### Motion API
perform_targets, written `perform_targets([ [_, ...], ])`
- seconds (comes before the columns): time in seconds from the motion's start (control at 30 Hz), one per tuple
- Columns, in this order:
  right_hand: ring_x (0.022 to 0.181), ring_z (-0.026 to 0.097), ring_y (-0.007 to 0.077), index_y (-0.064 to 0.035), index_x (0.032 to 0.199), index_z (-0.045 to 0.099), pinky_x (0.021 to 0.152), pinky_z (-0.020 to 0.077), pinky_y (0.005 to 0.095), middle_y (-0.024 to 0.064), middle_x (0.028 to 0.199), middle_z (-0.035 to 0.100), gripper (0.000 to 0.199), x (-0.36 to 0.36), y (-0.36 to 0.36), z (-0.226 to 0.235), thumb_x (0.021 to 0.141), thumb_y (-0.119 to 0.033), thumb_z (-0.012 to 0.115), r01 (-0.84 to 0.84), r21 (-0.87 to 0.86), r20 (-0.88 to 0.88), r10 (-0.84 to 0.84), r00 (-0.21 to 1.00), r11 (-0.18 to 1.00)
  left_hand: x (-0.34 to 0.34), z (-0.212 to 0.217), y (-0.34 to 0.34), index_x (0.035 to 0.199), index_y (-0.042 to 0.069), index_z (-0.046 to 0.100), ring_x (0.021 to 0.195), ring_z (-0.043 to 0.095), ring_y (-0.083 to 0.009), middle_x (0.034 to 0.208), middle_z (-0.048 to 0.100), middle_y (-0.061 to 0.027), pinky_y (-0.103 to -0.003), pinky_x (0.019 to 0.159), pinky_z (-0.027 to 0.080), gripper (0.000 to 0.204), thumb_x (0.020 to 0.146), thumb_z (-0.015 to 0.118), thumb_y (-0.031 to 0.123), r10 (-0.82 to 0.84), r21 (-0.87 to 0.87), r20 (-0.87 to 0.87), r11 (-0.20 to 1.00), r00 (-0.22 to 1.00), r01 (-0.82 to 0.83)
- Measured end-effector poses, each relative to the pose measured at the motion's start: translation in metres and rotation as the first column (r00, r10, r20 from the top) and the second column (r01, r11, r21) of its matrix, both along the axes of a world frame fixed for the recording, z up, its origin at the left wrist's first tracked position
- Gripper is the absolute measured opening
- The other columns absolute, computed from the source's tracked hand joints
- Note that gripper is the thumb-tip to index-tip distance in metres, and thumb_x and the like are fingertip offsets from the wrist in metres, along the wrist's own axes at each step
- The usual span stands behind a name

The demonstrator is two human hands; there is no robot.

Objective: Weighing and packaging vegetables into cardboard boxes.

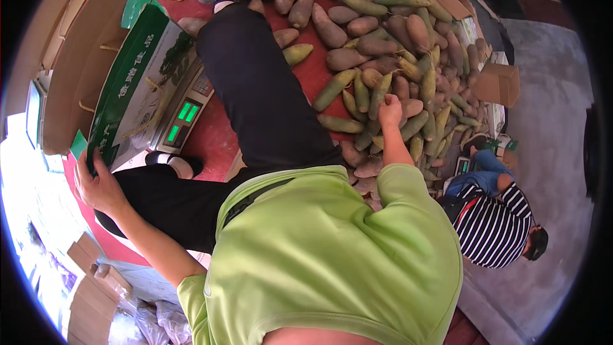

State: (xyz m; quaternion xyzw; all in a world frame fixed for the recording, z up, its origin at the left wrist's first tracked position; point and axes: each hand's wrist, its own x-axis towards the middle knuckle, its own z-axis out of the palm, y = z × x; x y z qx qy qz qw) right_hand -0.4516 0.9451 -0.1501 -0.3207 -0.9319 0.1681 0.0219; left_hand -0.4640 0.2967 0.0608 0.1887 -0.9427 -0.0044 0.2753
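My left hand (101, 186) grips the near edge of a tall green and white cardboard carton (137, 70), thumb on one side and fingers on the other. The carton stands on a scale (181, 121) with lit green displays, its brown flaps raised. On the right, my right hand (390, 114) is closed, reaching down into a heap of root vegetables. Its fingertips touch the area beside a long green radish (379, 97); what they hold, if anything, is hidden. Around it lie more green radishes (335, 89) and thick reddish-brown roots (347, 59).
A red covering (217, 147) lies under the heap. Another person in a striped shirt (491, 227) crouches at the right, near a second scale (463, 165). Open cartons (498, 83) border the heap. Flattened cardboard (92, 300) and plastic bags (163, 319) lie at lower left.
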Motion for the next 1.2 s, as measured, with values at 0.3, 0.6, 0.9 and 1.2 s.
perform_targets([
  [0.3,0.096,0.061,0.0315,0.0083,0.120,0.047,0.087,0.0503,0.0401,0.0193,0.115,0.058,0.069,0.012,0.041,0.006,0.067,-0.019,0.082,0.676,-0.266,-0.186,-0.724,0.664,0.688,0.004,0.009,0.004,0.092,0.010,0.067,0.076,0.064,-0.0267,0.084,0.068,-0.0077,-0.037,0.067,0.048,0.018,0.080,0.069,0.023,0.000,-0.019,-0.014,1.000,1.000,-0.001],
  [0.6,0.096,0.057,0.0282,0.0020,0.110,0.059,0.081,0.0466,0.0483,0.0106,0.110,0.061,0.057,0.002,0.063,-0.014,0.065,-0.023,0.084,0.761,-0.565,0.131,-0.877,0.462,0.317,0.002,0.005,0.007,0.090,0.014,0.065,0.084,0.062,-0.0218,0.086,0.066,-0.0019,-0.035,0.077,0.041,0.016,0.079,0.067,0.026,0.048,-0.015,0.015,0.999,0.999,-0.047],
  [0.9,0.089,0.061,0.0283,0.0032,0.105,0.059,0.078,0.0497,0.0482,0.0121,0.103,0.063,0.048,-0.005,0.050,0.004,0.065,-0.012,0.082,0.777,-0.567,0.193,-0.873,0.449,0.274,-0.003,0.011,0.011,0.090,0.015,0.065,0.084,0.062,-0.0198,0.085,0.066,0.0002,-0.034,0.078,0.041,0.014,0.079,0.067,0.024,0.038,-0.040,0.006,0.999,0.999,-0.037],
  [1.2,0.098,0.061,0.0334,0.0011,0.124,0.049,0.082,0.0509,0.0499,0.0136,0.114,0.060,0.063,0.011,0.060,-0.016,0.069,-0.008,0.078,0.547,-0.577,-0.086,-0.711,0.698,0.607,-0.003,0.014,0.010,0.090,0.014,0.065,0.083,0.062,-0.0203,0.085,0.065,-0.0001,-0.034,0.078,0.040,0.015,0.079,0.067,0.023,0.032,-0.046,0.010,0.998,0.999,-0.032],
])
